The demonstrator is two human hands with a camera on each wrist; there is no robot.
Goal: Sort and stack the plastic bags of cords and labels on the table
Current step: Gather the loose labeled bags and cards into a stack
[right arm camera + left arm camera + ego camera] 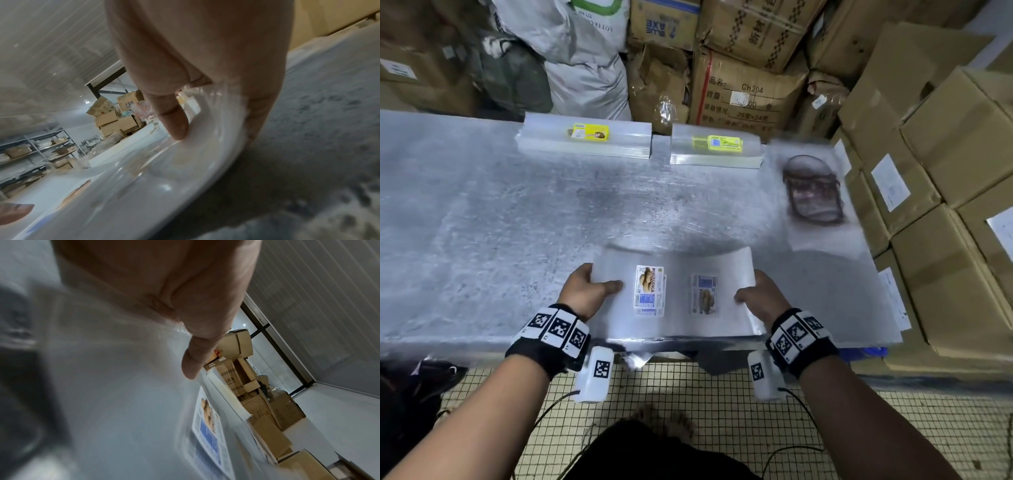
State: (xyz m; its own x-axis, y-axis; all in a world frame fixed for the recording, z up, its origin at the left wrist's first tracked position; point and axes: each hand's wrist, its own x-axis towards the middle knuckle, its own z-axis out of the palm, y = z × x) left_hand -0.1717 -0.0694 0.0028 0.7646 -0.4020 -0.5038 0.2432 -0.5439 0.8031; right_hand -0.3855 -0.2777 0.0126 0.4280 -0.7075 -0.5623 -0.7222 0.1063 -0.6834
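Note:
A thick stack of clear plastic bags with blue-and-white biscuit labels is held above the near edge of the grey table, bowed upward at its sides. My left hand grips its left edge, thumb on top. My right hand grips its right edge the same way. The left wrist view shows the thumb pressing the bags. In the right wrist view the thumb lies on the curved stack. Two stacks with yellow labels lie at the far edge.
A blurred plastic sheet with a dark printed picture lies at the table's right end. Cardboard boxes stand along the right side and behind the table, with white sacks at the back. Tiled floor lies below the near edge.

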